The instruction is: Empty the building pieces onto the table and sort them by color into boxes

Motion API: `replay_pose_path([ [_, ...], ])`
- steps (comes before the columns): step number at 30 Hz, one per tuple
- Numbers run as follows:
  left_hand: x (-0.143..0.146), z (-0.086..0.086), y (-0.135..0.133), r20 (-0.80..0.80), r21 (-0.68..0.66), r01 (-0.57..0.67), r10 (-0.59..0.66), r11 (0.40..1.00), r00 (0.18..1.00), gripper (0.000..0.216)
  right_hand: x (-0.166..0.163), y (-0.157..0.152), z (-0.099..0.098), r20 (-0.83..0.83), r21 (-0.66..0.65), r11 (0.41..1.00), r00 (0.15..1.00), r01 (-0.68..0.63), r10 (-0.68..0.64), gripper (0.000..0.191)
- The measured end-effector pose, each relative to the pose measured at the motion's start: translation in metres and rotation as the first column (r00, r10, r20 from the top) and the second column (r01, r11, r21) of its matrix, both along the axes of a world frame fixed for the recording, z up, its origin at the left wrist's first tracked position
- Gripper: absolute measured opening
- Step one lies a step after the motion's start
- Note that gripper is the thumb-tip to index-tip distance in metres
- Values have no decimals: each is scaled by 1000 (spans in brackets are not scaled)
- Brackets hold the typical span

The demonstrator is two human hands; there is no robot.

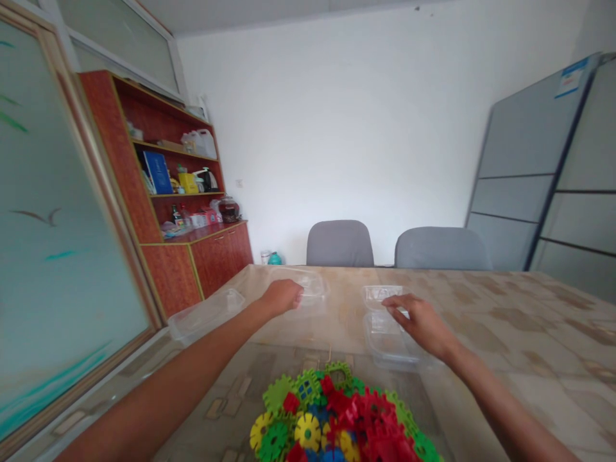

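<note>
Near the far side of the table, my left hand [283, 296] is closed at the front left of a clear plastic container [312, 285], its thumb side against the rim. My right hand [418, 319] has its fingers bent together on the right edge of a small clear plastic container [373, 295]. Below that hand lies another clear container [389, 340], close in front of the small one. A heap of plastic gear-shaped building pieces [337, 417], red, green, yellow and blue, lies nearest me between my forearms. The lower edge of the view cuts it off.
Another clear plastic container [206, 314] lies left, beyond my left forearm. The patterned table [505, 333] extends to the right. Two grey chairs [339, 244] stand behind it. A red-brown shelf cabinet [158, 167] is at the left, grey cabinets [520, 167] at the right.
</note>
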State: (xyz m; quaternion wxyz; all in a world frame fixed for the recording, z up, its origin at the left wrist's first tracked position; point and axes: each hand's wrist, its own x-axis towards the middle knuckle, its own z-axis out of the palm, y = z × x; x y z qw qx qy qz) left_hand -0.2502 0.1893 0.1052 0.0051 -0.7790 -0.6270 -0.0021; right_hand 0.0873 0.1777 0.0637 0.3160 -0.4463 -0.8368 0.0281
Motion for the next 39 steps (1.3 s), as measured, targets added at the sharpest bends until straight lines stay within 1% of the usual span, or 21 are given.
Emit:
replay_pose_path([
  [4,35,4,-29,75,-44,164,-161,985,984,12,-11,-10,3,14,-3,998,998,-64,64,25],
  [7,48,6,-48,141,-23,257,-251,966,958,24,-20,-18,3,35,-6,993,992,-118,118,25],
  [9,46,9,-55,183,19,283,-282,959,942,31,-25,-22,2,41,-7,990,989,-144,144,23],
  [11,36,13,-54,214,93,234,-249,968,945,31,-29,-24,1,39,-8,987,986,-161,161,22],
  [14,16,14,-42,244,196,33,-81,980,966,37,-33,-25,0,30,-11,985,984,-175,175,22],
  [16,5,10,-31,254,183,-79,30,980,967,42,-34,-25,-1,28,-16,985,984,-175,175,22],
  [17,2,7,-27,254,151,-108,67,983,965,43,-34,-25,-1,30,-20,985,985,-172,173,23],
  [21,2,-9,-19,221,15,-136,129,991,967,32,-33,-26,0,43,-38,986,986,-160,162,24],
  [25,12,-18,-23,157,-4,-207,205,978,966,30,-34,-26,-1,52,-52,988,988,-145,147,25],
  [28,19,-20,-23,118,-9,-237,236,971,964,30,-37,-24,-2,59,-59,993,992,-107,110,25],
  [31,24,-19,-20,106,-4,-239,238,971,965,29,-42,-19,2,87,-69,996,995,-48,54,25],
  [35,22,-16,-16,118,34,-237,232,971,965,29,-53,-11,13,150,-108,993,988,45,-28,25],
  [39,14,-14,-18,144,65,-252,241,965,960,29,-76,-2,24,224,-162,977,970,136,-98,20],
])
